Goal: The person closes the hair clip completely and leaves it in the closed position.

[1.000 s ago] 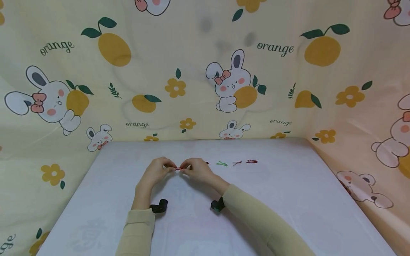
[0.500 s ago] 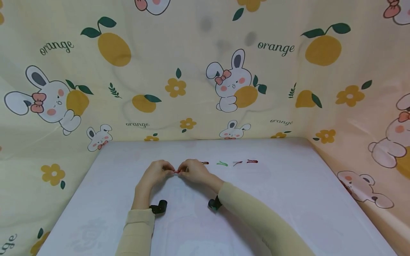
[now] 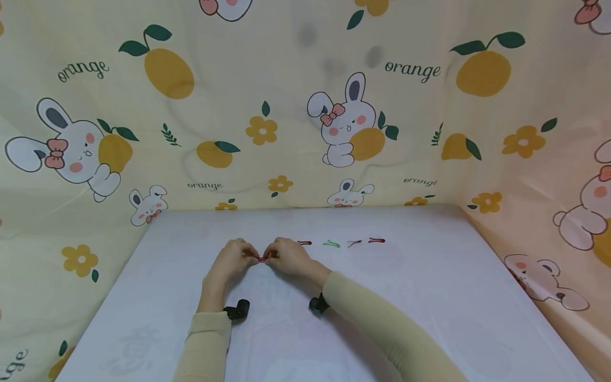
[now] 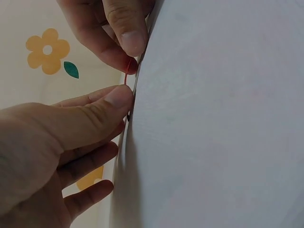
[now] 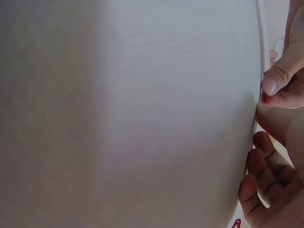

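Note:
A small red hair clip (image 3: 262, 259) spans the gap between my two hands, just over the white table. My left hand (image 3: 233, 260) pinches one end between thumb and fingertips, and my right hand (image 3: 289, 257) pinches the other. From the left wrist, the clip (image 4: 126, 77) is a thin red strip, its ends covered by fingers. A bit of red clip (image 5: 264, 99) peeks out between the fingertips in the right wrist view. Right of my hands lies a row of clips: a red one (image 3: 304, 243), a green one (image 3: 331, 244), a reddish one (image 3: 354, 243) and a dark red one (image 3: 376, 240).
The white tabletop (image 3: 429, 297) stretches around both arms. A cream cloth (image 3: 286, 79) printed with rabbits and oranges hangs behind and along the sides. Black wrist cameras sit on the left wrist (image 3: 238, 309) and the right wrist (image 3: 317, 304).
Both hands have come slightly nearer the person with the red clip between them. The right hand also shifted a little left, uncovering more of the closest red clip in the row.

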Available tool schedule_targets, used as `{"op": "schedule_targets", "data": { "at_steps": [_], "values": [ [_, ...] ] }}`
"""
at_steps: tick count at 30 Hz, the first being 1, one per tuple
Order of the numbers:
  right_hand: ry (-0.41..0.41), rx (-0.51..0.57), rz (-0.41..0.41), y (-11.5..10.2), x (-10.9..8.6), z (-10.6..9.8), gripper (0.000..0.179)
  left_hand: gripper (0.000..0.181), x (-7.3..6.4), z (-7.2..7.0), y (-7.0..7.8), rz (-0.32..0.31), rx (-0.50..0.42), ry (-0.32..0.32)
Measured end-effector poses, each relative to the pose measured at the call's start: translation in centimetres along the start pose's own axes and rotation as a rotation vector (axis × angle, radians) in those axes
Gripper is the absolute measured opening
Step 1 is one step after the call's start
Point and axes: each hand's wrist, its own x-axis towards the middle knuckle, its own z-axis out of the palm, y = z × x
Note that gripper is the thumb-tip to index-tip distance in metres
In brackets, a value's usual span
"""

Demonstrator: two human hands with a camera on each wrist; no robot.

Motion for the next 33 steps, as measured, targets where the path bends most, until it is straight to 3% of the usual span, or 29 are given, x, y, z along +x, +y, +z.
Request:
{"op": "schedule_targets", "data": {
  "at_steps": [18,26,33],
  "values": [
    [-0.011,-0.006,0.004,0.1,-0.4,0.0,0.016,0.006,0.1,0.2,0.1,-0.021,0.01,-0.002],
    [-0.028,0.049,0.009,0.0,-0.6,-0.3,0.027,0.005,-0.1,0.1,0.0,-0.025,-0.011,-0.012],
    [-0.008,0.161,0.027,0.3,-1.1,-0.4,0.032,0.016,0.1,-0.1,0.1,-0.038,-0.051,-0.018]
  ]
}}
